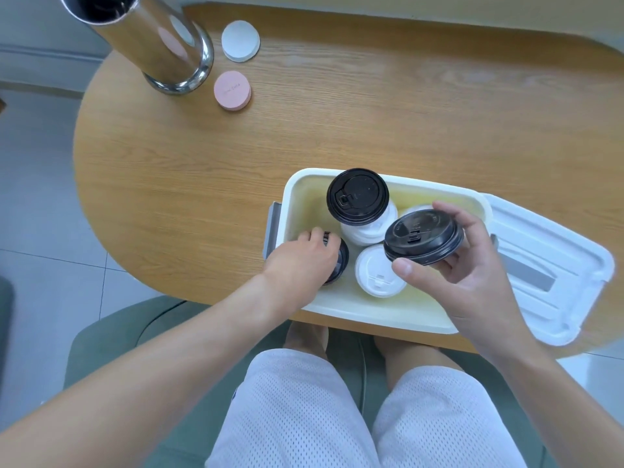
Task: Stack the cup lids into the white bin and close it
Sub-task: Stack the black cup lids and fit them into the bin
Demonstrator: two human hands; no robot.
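The white bin (371, 315) is a rounded-rectangle plastic tub with a smooth, pale yellowish interior, sitting at the near edge of the table (202, 170), toward its right end. Inside it, a stack of white lids (369, 231) stands near the far wall, topped by a glossy black lid (358, 196) with a round domed shape and a small sip flap. A single white lid (378, 275), matte and round, lies flat on the bin floor near the front wall.

The right hand (472, 275) holds another black lid (423, 236) just above the bin's right half, thumb on the near rim and fingers curled round the far rim (the lid is tilted a little toward the camera). The left hand (304, 261) reaches into the bin's left end, fingers bent down over a third black lid (341, 261) low in that corner; it grips the lid's edge, though most of that lid is hidden under the hand.

The bin's cover (557, 265), white moulded plastic with ridges and a grey strip, lies open and flat just beside the bin's right end, at the table's near right edge.

The table is oval with a light wood-grain top. At its far left corner stands a shiny metal cylinder (152, 38), with a white disc (240, 41) and a pink disc (232, 90) beside it.
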